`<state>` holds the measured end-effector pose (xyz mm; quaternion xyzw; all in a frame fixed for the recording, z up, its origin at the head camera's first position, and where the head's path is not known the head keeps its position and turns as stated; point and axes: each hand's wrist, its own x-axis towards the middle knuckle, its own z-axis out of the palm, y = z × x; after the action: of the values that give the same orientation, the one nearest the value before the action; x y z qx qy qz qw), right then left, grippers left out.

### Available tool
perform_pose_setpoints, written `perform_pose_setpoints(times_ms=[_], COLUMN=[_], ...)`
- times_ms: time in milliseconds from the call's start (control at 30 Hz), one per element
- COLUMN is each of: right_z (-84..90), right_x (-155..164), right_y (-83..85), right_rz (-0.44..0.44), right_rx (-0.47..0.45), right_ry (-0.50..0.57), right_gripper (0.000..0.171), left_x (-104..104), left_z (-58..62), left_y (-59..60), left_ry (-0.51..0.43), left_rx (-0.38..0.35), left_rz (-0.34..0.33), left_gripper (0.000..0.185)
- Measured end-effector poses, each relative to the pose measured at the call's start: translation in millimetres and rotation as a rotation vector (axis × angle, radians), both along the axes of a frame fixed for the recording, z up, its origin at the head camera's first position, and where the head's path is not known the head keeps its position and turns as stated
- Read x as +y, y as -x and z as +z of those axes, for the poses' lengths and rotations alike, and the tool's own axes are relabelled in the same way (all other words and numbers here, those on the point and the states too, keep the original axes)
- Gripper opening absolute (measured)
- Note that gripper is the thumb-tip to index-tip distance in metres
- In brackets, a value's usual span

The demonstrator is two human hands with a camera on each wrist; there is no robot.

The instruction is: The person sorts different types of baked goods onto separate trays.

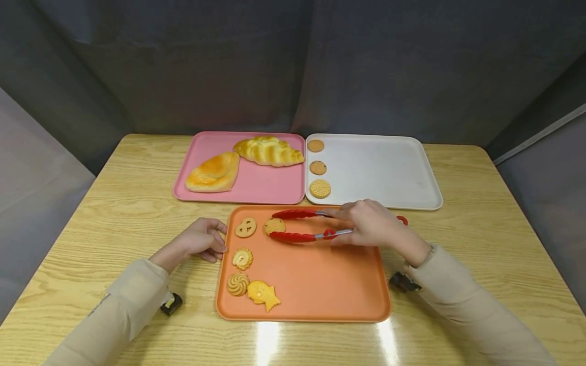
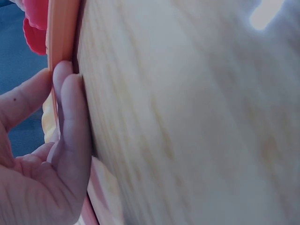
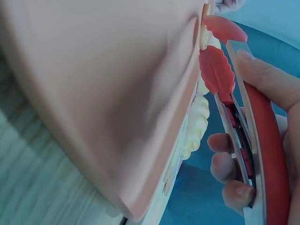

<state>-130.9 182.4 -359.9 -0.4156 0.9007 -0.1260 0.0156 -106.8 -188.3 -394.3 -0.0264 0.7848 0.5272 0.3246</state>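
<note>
My right hand [image 1: 373,223] grips a pair of red-tipped metal tongs [image 3: 265,154], thumb on one arm and fingers curled round the other. The red tong heads [image 1: 295,237] lie on either side of a round chocolate chip cookie [image 1: 274,226] on the orange tray [image 1: 320,284]. With thumb and fingertips, my left hand [image 1: 203,240] pinches the tray's left rim. Down that side of the tray are a pretzel cookie [image 1: 245,227], a scalloped cookie [image 1: 242,258], a swirled cookie [image 1: 238,284] and a fish-shaped cookie [image 1: 263,295].
Behind stands a pink tray [image 1: 270,188] with a braided bread [image 1: 269,151] and a folded pastry [image 1: 214,173]. Beside it, a white tray [image 1: 380,168] bears a plain cookie [image 1: 316,146], a chip cookie [image 1: 318,168] and a dotted biscuit [image 1: 320,188] along its left side.
</note>
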Motion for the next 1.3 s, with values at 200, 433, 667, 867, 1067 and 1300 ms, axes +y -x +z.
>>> perform_pose_setpoints(times_ms=[200,433,667,867,1067,1300], right_z=[5.2,8.1,9.4,12.9,19.0,22.5], right_x=[4,9,14,21,27,37], right_y=[-1.9,-2.1,-1.5,0.3,2.6,5.1], right_rz=[-0.037,-0.027,-0.017,-0.059,-0.09,-0.128], right_rx=[-0.002,0.031,0.07,0.088,0.086,0.099], right_ry=[0.015,0.024,0.044,0.04,0.051,0.069], right_gripper=[0.06,0.058,0.056,0.057,0.059,0.059], left_x=[0,0,-1,-1,0,1], left_z=[-0.3,-0.6,-1.4,-1.2,-0.7,-1.0], left_y=[0.3,0.6,-0.7,-1.2,-0.4,0.0], left_ry=[0.0,0.002,0.012,0.01,0.01,0.009], left_rx=[0.006,0.004,-0.003,0.0,0.006,0.004], left_rz=[0.001,0.003,0.007,0.002,-0.002,0.003], left_gripper=[0.041,0.042,0.043,0.042,0.042,0.041])
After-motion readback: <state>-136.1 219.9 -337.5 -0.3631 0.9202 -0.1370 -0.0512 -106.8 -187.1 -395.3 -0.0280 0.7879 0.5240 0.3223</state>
